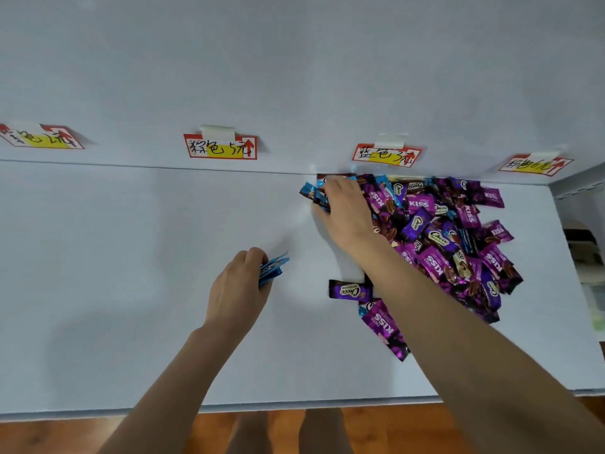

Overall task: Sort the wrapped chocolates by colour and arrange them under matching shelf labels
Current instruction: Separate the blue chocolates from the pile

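A mixed pile of wrapped chocolates [455, 237], mostly purple with some blue and brown, lies on the white shelf [147, 257] under the blue label [386, 155]. My left hand [239, 290] holds a small stack of blue chocolates [273, 268] over the shelf, left of the pile. My right hand [343, 208] reaches to the pile's far left corner and grips blue chocolates [312, 193] near the back wall. A single purple chocolate [348, 290] lies apart at the pile's near left side.
On the back wall hang a brown label [220, 147], a label at the far left [41, 136] and one at the far right [535, 165]. The shelf's front edge [262, 406] runs above a wooden floor. A side wall closes the shelf at the right.
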A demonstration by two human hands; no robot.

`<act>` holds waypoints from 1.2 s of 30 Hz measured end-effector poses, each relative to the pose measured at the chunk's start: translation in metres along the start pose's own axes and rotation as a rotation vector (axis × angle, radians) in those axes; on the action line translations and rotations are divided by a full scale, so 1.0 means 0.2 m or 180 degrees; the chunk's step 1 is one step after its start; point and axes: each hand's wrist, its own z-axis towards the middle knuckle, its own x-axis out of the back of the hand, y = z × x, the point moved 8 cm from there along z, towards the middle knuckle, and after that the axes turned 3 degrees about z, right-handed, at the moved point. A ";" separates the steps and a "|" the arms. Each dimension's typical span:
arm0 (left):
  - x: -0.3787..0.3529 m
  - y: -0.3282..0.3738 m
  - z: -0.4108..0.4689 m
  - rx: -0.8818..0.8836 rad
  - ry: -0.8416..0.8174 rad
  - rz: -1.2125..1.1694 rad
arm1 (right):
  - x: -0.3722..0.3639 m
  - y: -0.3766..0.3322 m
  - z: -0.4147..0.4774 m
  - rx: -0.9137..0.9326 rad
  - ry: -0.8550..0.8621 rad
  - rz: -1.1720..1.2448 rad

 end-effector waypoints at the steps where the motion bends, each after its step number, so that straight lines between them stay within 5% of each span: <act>1: 0.00 0.00 0.01 0.0034 0.0011 0.0020 | -0.03 0.00 0.04 0.0078 -0.0110 -0.0099; 12: -0.12 0.12 -0.03 0.0649 0.0315 -0.0111 | -0.04 0.26 -0.08 0.0402 -0.0346 -0.0319; 25: -0.23 0.28 -0.10 0.0630 0.0292 -0.0226 | 0.02 0.50 -0.41 0.0337 -0.0564 -0.0328; 36: -0.15 0.22 -0.09 0.0724 0.0420 -0.0199 | -0.07 0.28 -0.35 0.0563 -0.0518 -0.0034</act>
